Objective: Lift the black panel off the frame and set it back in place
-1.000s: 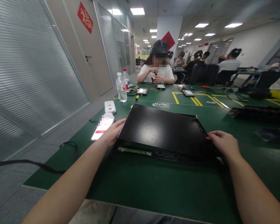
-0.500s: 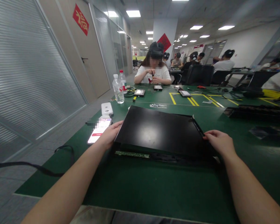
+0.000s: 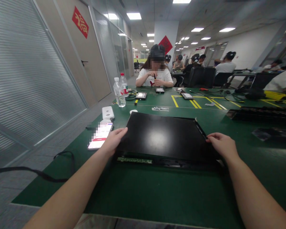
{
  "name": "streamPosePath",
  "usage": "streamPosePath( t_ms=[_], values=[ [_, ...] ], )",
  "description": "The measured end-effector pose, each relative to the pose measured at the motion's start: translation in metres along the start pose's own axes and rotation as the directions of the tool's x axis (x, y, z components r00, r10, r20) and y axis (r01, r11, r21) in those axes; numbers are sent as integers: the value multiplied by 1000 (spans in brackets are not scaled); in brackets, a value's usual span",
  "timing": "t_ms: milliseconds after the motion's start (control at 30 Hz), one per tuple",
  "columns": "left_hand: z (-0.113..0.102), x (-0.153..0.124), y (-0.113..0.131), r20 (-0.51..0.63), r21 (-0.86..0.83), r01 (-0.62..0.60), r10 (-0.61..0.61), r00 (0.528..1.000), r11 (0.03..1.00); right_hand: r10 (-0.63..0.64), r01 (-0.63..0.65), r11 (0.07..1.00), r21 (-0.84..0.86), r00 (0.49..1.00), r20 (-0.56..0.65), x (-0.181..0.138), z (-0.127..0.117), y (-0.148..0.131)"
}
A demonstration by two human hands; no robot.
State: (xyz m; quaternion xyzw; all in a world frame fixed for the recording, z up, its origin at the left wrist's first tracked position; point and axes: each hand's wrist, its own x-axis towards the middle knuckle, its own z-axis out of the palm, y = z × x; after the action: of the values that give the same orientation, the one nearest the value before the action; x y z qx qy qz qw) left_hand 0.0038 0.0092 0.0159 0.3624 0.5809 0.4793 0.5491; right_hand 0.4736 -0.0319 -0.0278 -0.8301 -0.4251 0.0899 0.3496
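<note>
A flat black panel (image 3: 163,136) lies over a dark chassis on the green table (image 3: 157,194), with a strip of green circuit board (image 3: 134,160) showing along its near edge. My left hand (image 3: 112,141) grips the panel's left edge, thumb on top. My right hand (image 3: 223,145) holds the panel's right edge, fingers curled over it.
A lit phone (image 3: 99,136) and a white power bank (image 3: 108,112) lie left of the panel, with two water bottles (image 3: 119,92) behind. A black cable (image 3: 47,175) hangs off the left table edge. A person (image 3: 154,71) works across the table; dark equipment (image 3: 262,113) lies at right.
The panel's far side has come down, so it lies flatter over the chassis. Both hands have stayed on its left and right edges. The view has shifted slightly.
</note>
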Motion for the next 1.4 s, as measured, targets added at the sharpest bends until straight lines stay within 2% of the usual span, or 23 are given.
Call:
streamPosePath(
  t_ms=[167, 233, 367, 467, 733, 867, 1000, 1133, 1267, 1400],
  values=[
    [-3, 3, -11, 107, 170, -143, 126, 986, 975, -15, 15, 1000, 14, 1000, -6, 0, 1, 2],
    [-7, 8, -15, 112, 250, -201, 178, 978, 947, -14, 14, 1000, 12, 1000, -5, 0, 1, 2],
    [-13, 19, -22, 50, 463, -324, 341, 939, 825, -12, 12, 1000, 6, 1000, 5, 0, 2, 1],
    [-15, 23, -24, 104, 532, -390, 399, 911, 752, -18, 18, 1000, 3, 1000, 3, 1, 2, 1],
    [-19, 22, -22, 175, 558, -473, 461, 870, 682, -30, 31, 999, 37, 999, -41, 5, 1, 8],
    [-18, 21, -21, 182, 549, -542, 542, 820, 636, 25, -16, 996, 88, 994, -109, 10, 1, 12],
    [-17, 19, -20, 191, 505, -616, 617, 763, 605, 109, -98, 977, 192, 993, -49, 12, 7, 14],
    [-17, 20, -20, 185, 484, -628, 630, 754, 610, 142, -141, 913, 383, 990, 26, 9, 14, 13],
    [-21, 23, -18, 174, 479, -617, 622, 764, 624, 164, -160, 852, 499, 986, 36, 8, 12, 7],
    [-23, 24, -15, 160, 439, -608, 608, 778, 662, 193, -227, 680, 697, 973, 128, -1, -3, -11]
  ],
)
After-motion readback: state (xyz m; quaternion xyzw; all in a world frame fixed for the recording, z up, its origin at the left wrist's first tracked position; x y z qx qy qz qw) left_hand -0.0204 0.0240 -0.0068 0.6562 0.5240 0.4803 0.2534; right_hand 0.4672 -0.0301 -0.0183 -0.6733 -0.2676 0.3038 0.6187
